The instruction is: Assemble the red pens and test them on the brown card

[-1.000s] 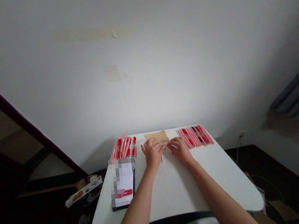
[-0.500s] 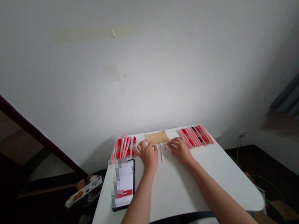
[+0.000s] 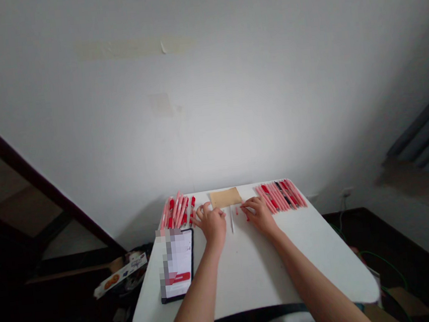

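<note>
Head view, white rod (image 3: 232, 222), between left grip (image 3: 212, 224) and right grip (image 3: 261, 216)

Yellowish strip (image 3: 131, 47) on wall (image 3: 215, 135); socket (image 3: 347, 191) low at right.

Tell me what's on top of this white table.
On the white table: pens at both far corners, a brown sheet, a phone, a thin pale rod, small red pieces. The left hand and right hand hide whatever lies beneath them.

Dim, wall (image 3: 213, 146) brightest nr ctr, dark btm corners, soft shadows
</note>
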